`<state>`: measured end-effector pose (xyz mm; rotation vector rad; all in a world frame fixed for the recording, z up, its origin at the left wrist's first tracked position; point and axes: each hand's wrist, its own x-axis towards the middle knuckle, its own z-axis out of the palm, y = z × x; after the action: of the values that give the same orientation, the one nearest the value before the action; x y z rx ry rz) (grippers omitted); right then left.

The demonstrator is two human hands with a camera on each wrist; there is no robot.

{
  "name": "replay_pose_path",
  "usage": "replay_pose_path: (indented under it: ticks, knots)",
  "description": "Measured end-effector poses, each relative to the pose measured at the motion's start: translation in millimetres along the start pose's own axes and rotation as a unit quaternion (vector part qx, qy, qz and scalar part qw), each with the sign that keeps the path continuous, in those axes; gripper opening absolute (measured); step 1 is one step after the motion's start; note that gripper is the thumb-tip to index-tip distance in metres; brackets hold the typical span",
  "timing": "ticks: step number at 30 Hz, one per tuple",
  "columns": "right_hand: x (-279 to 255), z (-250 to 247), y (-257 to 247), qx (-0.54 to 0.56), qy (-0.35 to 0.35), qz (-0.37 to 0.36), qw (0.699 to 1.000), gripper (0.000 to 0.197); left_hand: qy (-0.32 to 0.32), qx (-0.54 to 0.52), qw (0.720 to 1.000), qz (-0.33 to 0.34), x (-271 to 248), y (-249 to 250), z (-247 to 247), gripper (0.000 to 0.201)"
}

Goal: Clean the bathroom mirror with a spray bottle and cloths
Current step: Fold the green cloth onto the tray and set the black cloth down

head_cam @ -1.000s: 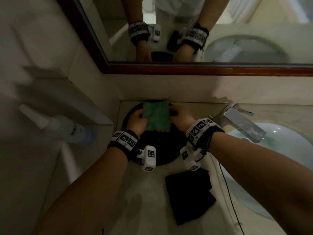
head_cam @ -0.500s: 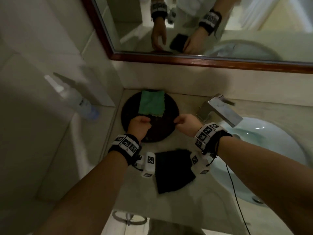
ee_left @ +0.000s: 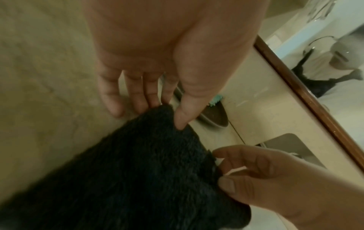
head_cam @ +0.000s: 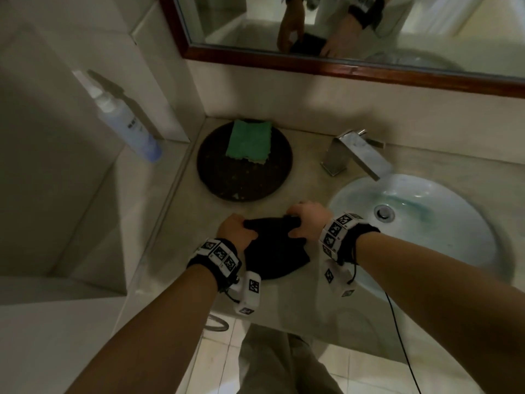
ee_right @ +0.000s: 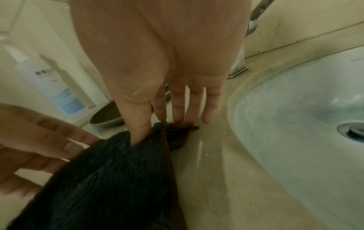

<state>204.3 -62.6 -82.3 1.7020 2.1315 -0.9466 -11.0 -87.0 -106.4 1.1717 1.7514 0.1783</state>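
Observation:
A black fluffy cloth (head_cam: 272, 254) lies on the counter near its front edge. My left hand (head_cam: 235, 231) pinches its far left corner, thumb on top and fingers behind (ee_left: 169, 113). My right hand (head_cam: 306, 223) pinches the far right corner the same way (ee_right: 157, 129), with the thumb sunk into the pile. A folded green cloth (head_cam: 250, 143) rests on a dark round tray (head_cam: 227, 183) at the back of the counter. The spray bottle (head_cam: 125, 120) stands on the left ledge, apart from both hands. The mirror (head_cam: 341, 21) runs along the top and reflects both hands.
A chrome faucet (head_cam: 355, 152) stands right of the tray, over a pale round sink (head_cam: 426, 245) just right of my right hand. A tiled wall and ledge (head_cam: 85, 194) close the left side. A thin black cable (head_cam: 397, 336) hangs from my right wrist.
Both hands left the green cloth on the tray, drew back toward the counter's front edge, and took hold of the black cloth's far corners.

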Motion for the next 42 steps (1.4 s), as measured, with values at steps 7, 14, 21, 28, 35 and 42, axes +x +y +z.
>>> replay_pose_path:
  ticks: [7, 14, 21, 28, 35, 42]
  knots:
    - [-4, 16, -1, 0.006, 0.014, 0.023, 1.0, 0.049, -0.019, 0.011, 1.0, 0.013, -9, 0, 17, 0.022]
    - [1, 6, -4, 0.061, 0.022, 0.043, 0.997, 0.031, -0.072, -0.171, 0.982, 0.038, -19, 15, 0, 0.028]
    - [15, -37, -26, 0.264, 0.053, 0.092, 0.959, 0.013, -0.075, -0.227, 0.967, 0.09, -22, 51, -51, 0.025]
    - [36, -71, -44, 0.469, 0.059, 0.104, 0.875, 0.036, -0.089, -0.266, 0.953, 0.119, 0, 79, -92, 0.029]
    - [61, -81, -53, 0.62, -0.027, 0.132, 0.773, 0.042, -0.139, -0.317, 0.934, 0.089, 28, 99, -115, 0.038]
    - [83, -80, -56, 0.75, -0.066, 0.122, 0.647, 0.037, -0.165, -0.363, 0.915, 0.053, 56, 104, -126, 0.042]
